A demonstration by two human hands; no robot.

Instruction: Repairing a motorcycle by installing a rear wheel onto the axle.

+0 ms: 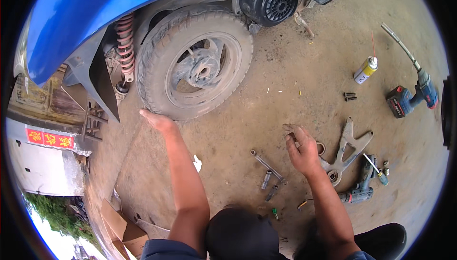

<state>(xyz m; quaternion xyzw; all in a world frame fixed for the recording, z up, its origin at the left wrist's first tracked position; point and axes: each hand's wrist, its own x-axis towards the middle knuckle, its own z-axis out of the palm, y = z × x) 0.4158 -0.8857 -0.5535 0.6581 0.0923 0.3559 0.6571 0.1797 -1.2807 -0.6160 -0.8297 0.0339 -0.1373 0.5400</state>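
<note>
My left hand (159,121) lies against the lower left of a dusty scooter wheel's tyre (157,91), its fingers stretched out. The wheel's hub (202,69) shows bare, with a hole in its middle. Away from the wheel, my right hand (303,151) hovers over the floor, fingers a little bent and apart from the thumb, with nothing visible in them. Beside it lies a grey metal swingarm bracket (346,153), partly hidden by the hand. A spanner (268,166) and a socket (266,179) lie to the left of my right forearm.
Blue scooter bodywork (95,26) and a red shock absorber spring (125,45) stand above left. On the floor at right are a spray can (365,70), two bolts (350,96), an impact wrench (419,93), a drill (359,193) and a screwdriver (382,178). A cardboard box (121,226) lies lower left.
</note>
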